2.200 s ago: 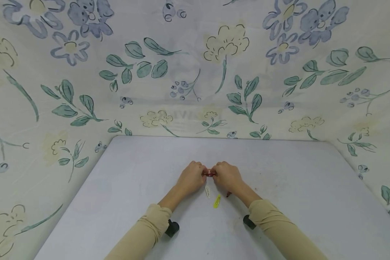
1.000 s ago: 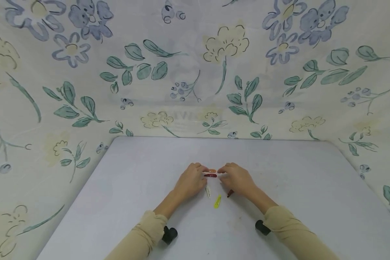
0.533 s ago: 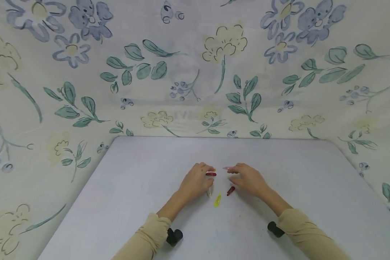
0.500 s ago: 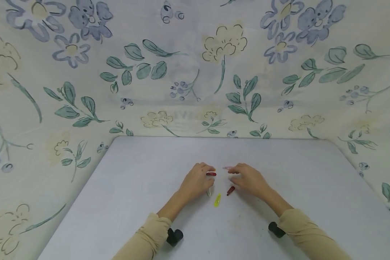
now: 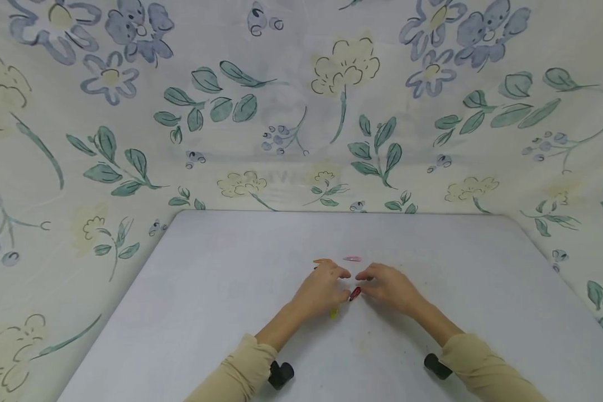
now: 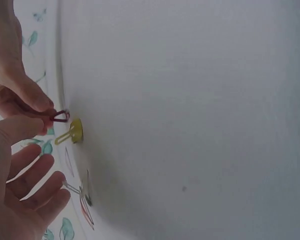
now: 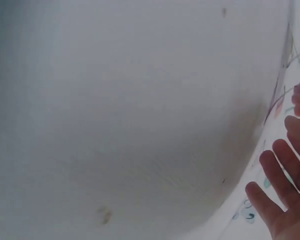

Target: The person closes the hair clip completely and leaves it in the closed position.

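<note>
My left hand reaches over the table, its thumb close to a dark red snap hair clip. From the other side my right hand comes to the same clip, thumb tip right at its upper end. In the left wrist view, fingertips of both hands surround this red clip. Neither hand visibly pinches it; the fingers are loosely bent and spread. A yellow hair clip lies partly under my left hand. Behind that hand an orange clip shows, with another dark red clip mostly hidden.
A pink hair clip lies farther back on the white table. In the left wrist view a pale clip shows beyond the left fingers. Flower-patterned cloth stands behind the table. Black wrist devices sit under the sleeves.
Two clips once held between both hands lie apart at the back. My right hand has left the pink clip and come nearer. My left hand has moved right and nearer, covering the white clip.
</note>
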Tool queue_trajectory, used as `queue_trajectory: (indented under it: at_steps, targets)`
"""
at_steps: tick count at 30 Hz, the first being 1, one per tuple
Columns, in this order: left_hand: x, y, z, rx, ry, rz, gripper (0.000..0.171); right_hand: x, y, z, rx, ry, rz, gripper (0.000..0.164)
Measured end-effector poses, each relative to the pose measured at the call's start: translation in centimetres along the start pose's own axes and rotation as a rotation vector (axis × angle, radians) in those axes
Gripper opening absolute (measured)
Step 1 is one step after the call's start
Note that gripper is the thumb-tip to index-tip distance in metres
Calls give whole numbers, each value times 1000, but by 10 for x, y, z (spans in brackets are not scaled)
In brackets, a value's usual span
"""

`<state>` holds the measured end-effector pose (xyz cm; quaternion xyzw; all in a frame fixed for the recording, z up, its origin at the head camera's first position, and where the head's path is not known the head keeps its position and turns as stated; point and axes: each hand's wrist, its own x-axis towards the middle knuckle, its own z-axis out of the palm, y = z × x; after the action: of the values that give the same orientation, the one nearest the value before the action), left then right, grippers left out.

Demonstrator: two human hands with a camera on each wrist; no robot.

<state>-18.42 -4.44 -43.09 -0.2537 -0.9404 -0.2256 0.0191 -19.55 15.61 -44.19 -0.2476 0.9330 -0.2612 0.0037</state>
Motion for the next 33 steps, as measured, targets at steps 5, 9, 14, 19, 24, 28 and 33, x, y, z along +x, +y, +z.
queue_trajectory:
  at_steps: [5,9,14,19,24,28,33]
  targets:
    - [0,3,8,46,12,26,26,-2,3,3,-30,7,-33,21]
    - [0,5,13,88,39,37,24,-1,4,6,-47,-2,-3,21]
    - [-2,6,18,115,48,22,21,0,3,9,-66,-27,9,21]
    - [-2,8,21,156,57,24,21,0,-2,9,-101,-32,-3,20]
    - [-1,9,23,194,87,47,15,-1,-5,9,-123,-28,5,14]
    - [-1,10,23,202,83,49,7,-1,-4,11,-123,-18,-12,14]
    - [-2,11,21,202,62,32,3,-1,-4,12,-146,-16,-17,13]
